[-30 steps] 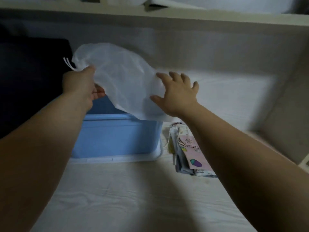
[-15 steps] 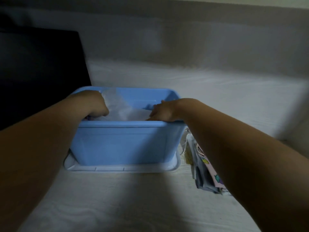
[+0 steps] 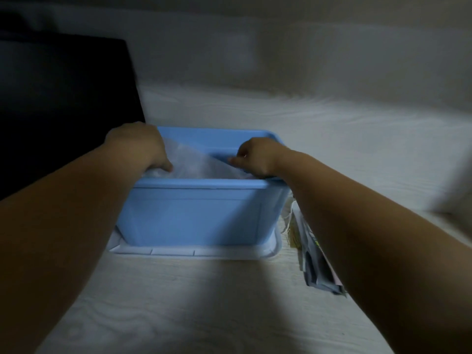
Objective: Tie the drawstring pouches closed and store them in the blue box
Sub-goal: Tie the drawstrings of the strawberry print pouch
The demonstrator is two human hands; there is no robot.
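Observation:
A white, semi-sheer drawstring pouch [image 3: 195,163] lies inside the open blue box [image 3: 194,215], its top edge slanting just above the near rim. My left hand [image 3: 138,146] reaches over the box's left side and grips the pouch's left end, fingers curled down out of sight. At the right side of the box, my right hand [image 3: 255,157] has curled fingers and pinches the pouch's right edge. How the drawstring lies is hidden.
The box stands on its pale lid [image 3: 194,251] on a light wood-grain surface. A stack of flat patterned pouches [image 3: 310,254] lies right of the box, under my right forearm. A large black object [image 3: 63,98] stands at the left, and a wall runs behind.
Both hands brought the white pouch down from above the box into it. My right hand went from flat and open on the pouch to curled at its edge.

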